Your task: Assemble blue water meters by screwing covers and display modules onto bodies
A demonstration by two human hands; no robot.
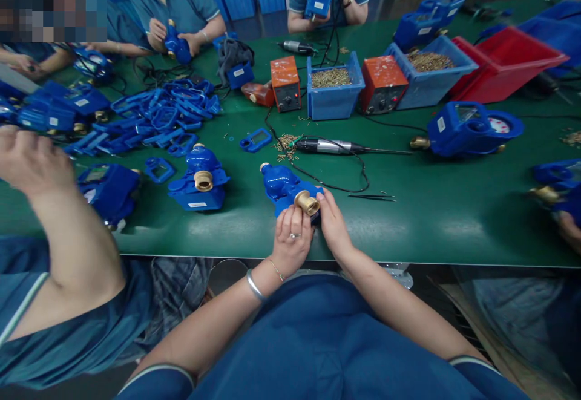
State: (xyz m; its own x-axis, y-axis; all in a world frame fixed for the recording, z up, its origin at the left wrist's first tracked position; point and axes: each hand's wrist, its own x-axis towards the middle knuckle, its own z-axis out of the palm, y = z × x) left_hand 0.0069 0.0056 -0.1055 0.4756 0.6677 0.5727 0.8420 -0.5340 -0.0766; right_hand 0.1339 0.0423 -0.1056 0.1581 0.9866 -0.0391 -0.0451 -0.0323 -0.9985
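Observation:
A blue water meter (280,181) with brass threaded ends is tilted at the table's front edge, directly before me. My left hand (293,239) curls its fingers around the near side, below the brass end. From the right, my right hand (332,218) grips the same meter, its fingertips against the blue body. The meter's underside and my thumbs are mostly hidden. Just beyond it lie a blue cover frame (255,140), a pile of small brass screws (287,144) and an electric screwdriver (331,145). Black tweezers (371,196) rest to the right.
Another water meter (200,176) stands left of mine, near a heap of blue frames (163,109). Blue screw bins (333,94), orange power boxes (285,85) and a red bin (508,64) line the middle. A co-worker's arm (68,218) reaches in from the left. More people sit opposite.

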